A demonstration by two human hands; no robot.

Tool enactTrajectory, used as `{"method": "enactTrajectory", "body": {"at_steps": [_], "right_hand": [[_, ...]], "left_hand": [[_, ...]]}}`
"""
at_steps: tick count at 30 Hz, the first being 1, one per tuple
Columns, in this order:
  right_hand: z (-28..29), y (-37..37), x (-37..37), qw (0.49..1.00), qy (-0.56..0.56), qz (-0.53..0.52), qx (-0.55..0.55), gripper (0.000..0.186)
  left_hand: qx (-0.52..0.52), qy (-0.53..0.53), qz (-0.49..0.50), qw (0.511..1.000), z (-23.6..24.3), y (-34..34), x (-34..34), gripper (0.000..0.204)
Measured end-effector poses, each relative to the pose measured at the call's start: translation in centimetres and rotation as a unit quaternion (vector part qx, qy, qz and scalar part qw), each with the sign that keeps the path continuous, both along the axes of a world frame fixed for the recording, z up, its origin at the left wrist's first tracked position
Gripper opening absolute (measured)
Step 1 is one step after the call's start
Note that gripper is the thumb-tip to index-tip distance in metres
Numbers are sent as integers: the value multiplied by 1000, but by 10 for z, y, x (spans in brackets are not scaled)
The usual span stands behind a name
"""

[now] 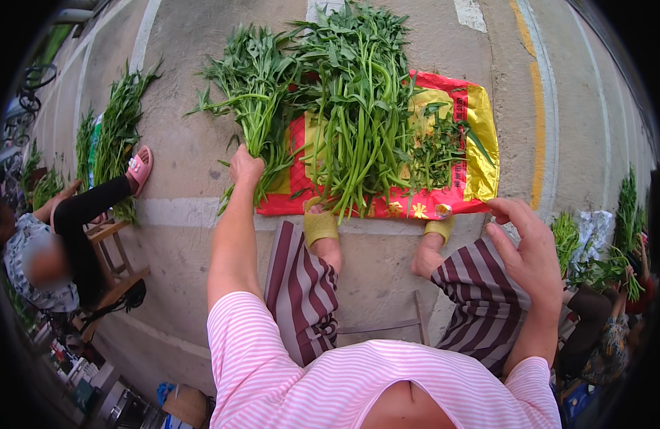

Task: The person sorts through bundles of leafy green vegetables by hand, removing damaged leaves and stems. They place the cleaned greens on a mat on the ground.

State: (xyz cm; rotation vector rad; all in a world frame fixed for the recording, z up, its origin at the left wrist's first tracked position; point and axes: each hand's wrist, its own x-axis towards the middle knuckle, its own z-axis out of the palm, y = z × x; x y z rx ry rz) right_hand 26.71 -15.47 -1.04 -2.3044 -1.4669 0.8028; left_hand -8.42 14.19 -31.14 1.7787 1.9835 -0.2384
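My left hand [246, 166] is closed round the stems of a bunch of water spinach [257, 107], whose leaves point away from me to the left of the main pile. That larger pile of water spinach [360, 118], long green stems toward me, lies across a red and yellow plastic sack [480, 154] on the ground. Loose picked leaves [437, 154] are scattered on the sack's right part. Above my right knee, my right hand [523, 247] is held with fingers and thumb apart and nothing in it, near the sack's near right corner.
My feet in yellow-green slippers [320, 223] touch the sack's near edge. At left, a seated person in pink sandals [140, 169] has upright greens [119, 118] beside them. On the right, more greens [564, 239] lie by other people. Behind me stands a cardboard box [187, 405].
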Motion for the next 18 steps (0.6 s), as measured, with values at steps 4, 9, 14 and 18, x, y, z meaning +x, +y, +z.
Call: {"method": "enactTrajectory", "body": {"at_steps": [4, 9, 14, 18], "right_hand": [[-1, 4, -2, 1000, -7, 18, -13, 28], [5, 8, -6, 998, 6, 36, -51, 30], [8, 8, -10, 998, 9, 32, -45, 30], [6, 5, -8, 999, 10, 40, -24, 30]], "left_hand": [[-3, 5, -6, 1000, -2, 2, -10, 46], [2, -22, -54, 998, -30, -8, -31, 83], [-39, -29, -62, 997, -28, -10, -30, 87], [17, 52, -79, 995, 1, -18, -6, 73]]}}
